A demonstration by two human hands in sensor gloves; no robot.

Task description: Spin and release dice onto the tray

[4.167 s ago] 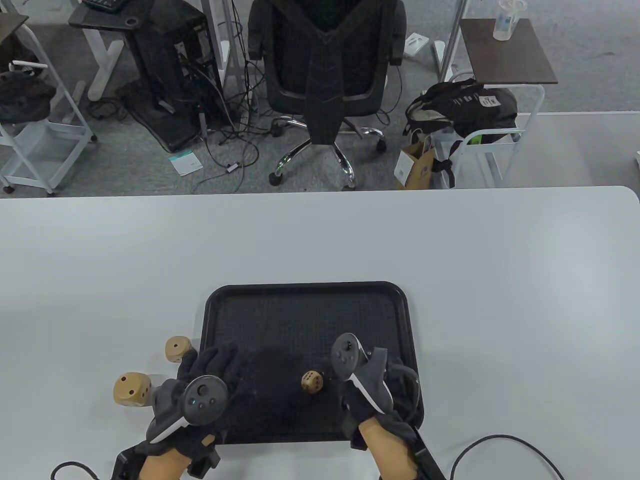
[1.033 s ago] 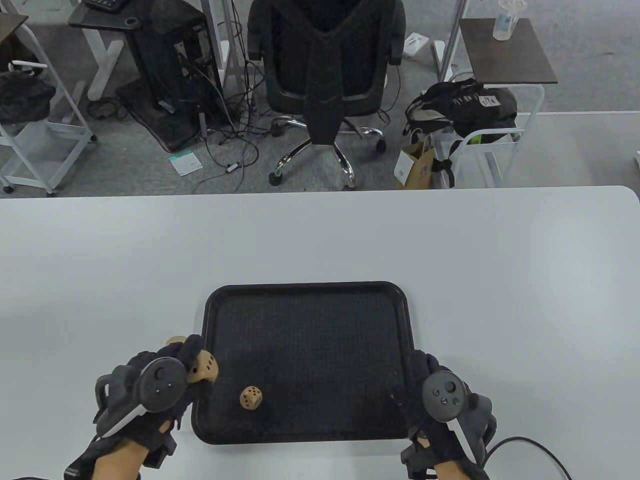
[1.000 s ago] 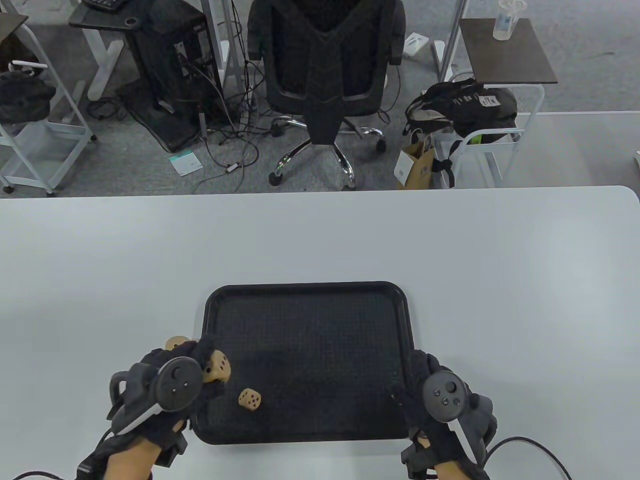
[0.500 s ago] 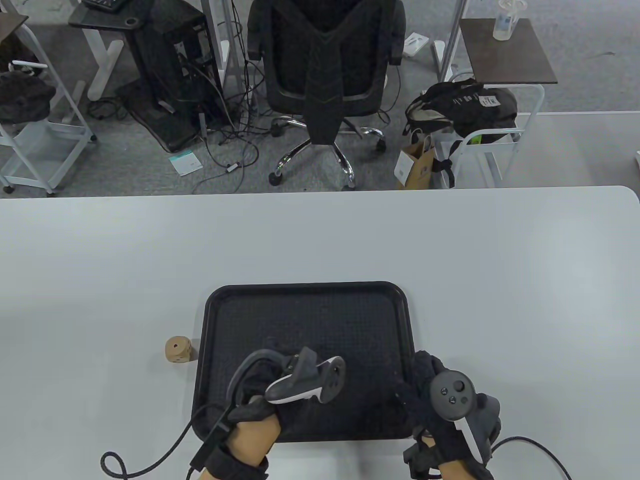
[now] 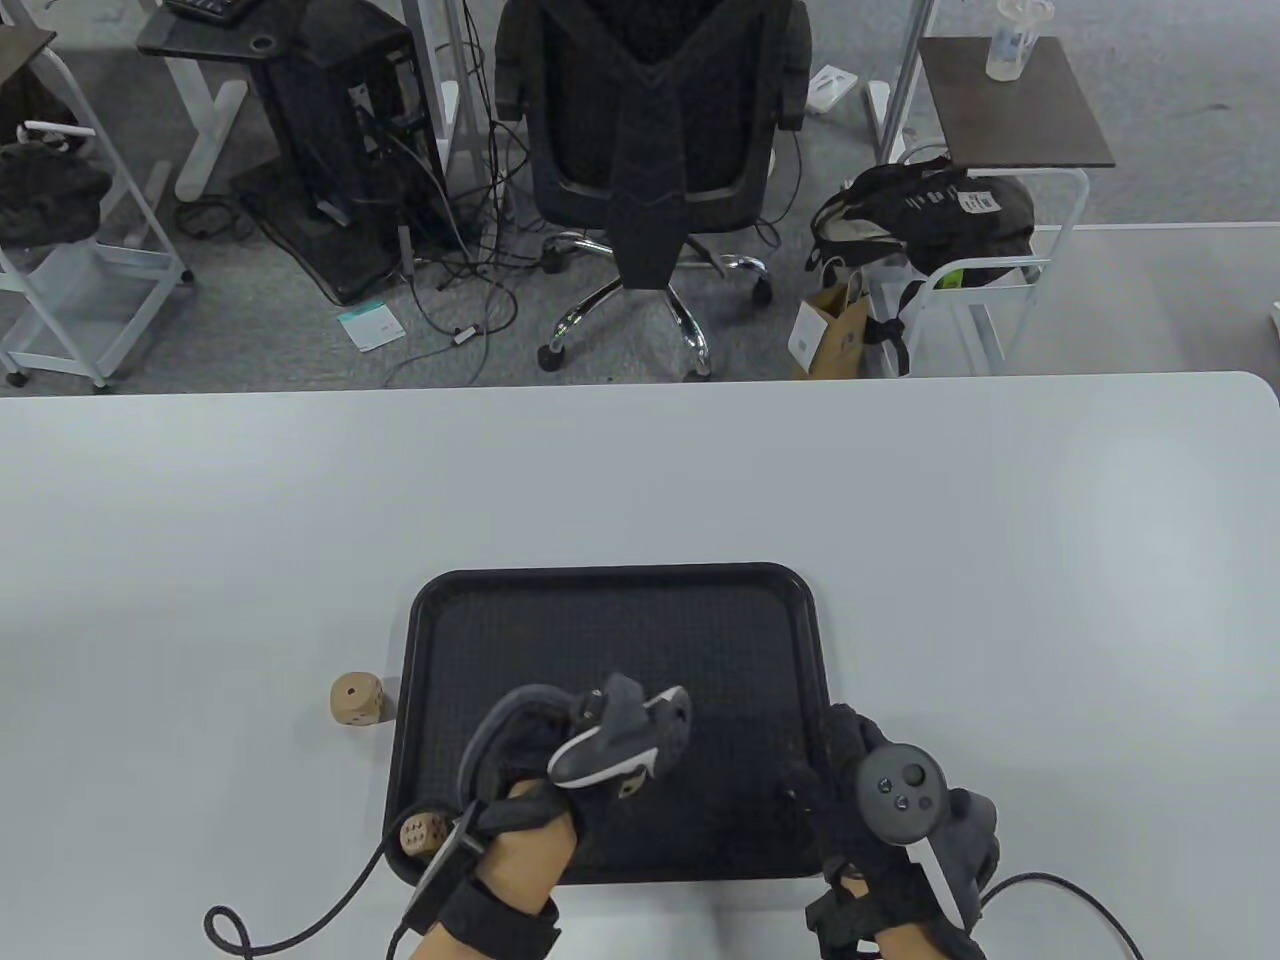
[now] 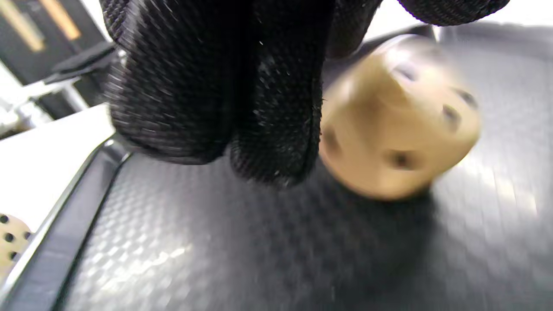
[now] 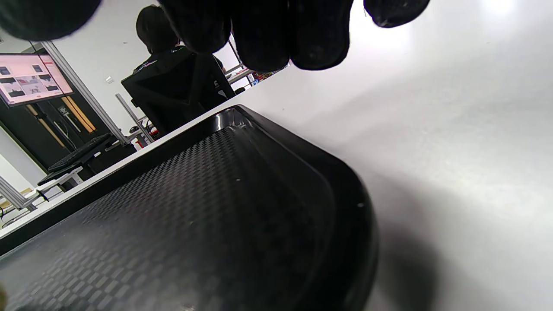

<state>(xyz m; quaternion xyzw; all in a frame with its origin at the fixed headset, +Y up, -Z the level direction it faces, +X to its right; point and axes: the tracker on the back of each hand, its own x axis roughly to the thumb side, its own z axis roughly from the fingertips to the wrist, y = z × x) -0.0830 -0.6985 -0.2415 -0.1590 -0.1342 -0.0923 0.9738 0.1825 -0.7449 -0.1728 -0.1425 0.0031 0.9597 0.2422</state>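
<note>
A black tray (image 5: pixel 620 640) lies on the white table. My left hand (image 5: pixel 560 760) hovers over its near middle, wrist turned, and hides what is under it from above. In the left wrist view a large wooden die (image 6: pixel 397 121) stands on one corner on the tray (image 6: pixel 216 250), blurred with motion, just right of my sharp gloved fingers (image 6: pixel 268 112); no grip on it shows. A small die (image 5: pixel 420 832) sits in the tray's near left corner. Another die (image 5: pixel 355 698) rests on the table left of the tray, also seen beyond the rim (image 6: pixel 11 242). My right hand (image 5: pixel 850 760) rests at the tray's right rim, holding nothing.
Glove cables (image 5: pixel 300 920) trail off the table's near edge. An office chair (image 5: pixel 650 150) and carts stand beyond the far edge. Bare white table (image 5: pixel 640 480) stretches behind and to both sides of the tray (image 7: pixel 194 207).
My left hand carried the large die from the tray's left edge to over its near middle and turned the wrist. The small die shifted toward the near left corner. The right hand barely moved.
</note>
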